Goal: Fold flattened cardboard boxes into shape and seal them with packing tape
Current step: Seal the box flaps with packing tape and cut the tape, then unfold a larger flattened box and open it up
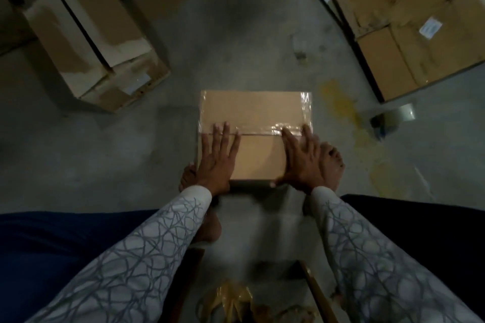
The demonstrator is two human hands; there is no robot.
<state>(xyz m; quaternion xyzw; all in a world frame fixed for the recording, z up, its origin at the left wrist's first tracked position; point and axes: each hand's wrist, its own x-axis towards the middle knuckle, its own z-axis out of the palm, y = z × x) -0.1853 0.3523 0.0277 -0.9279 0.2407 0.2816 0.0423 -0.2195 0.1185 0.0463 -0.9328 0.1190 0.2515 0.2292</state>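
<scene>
A small brown cardboard box (252, 110) stands folded on the concrete floor in the middle of the head view. Clear packing tape (265, 130) runs along its centre seam and down its right edge. My left hand (219, 157) lies flat on the near left part of the top, fingers spread and straight, fingertips on the seam. My right hand (301, 157) presses flat on the near right part, fingertips at the taped seam, thumb at the box's near edge. A roll of clear tape (393, 119) lies on the floor to the right of the box.
A long cardboard box (89, 34) lies at the back left. Large stacked cartons (409, 21) fill the back right. My bare feet (332, 162) flank the small box. Crumpled tape scraps (233, 299) and cardboard pieces lie at the bottom, between my knees.
</scene>
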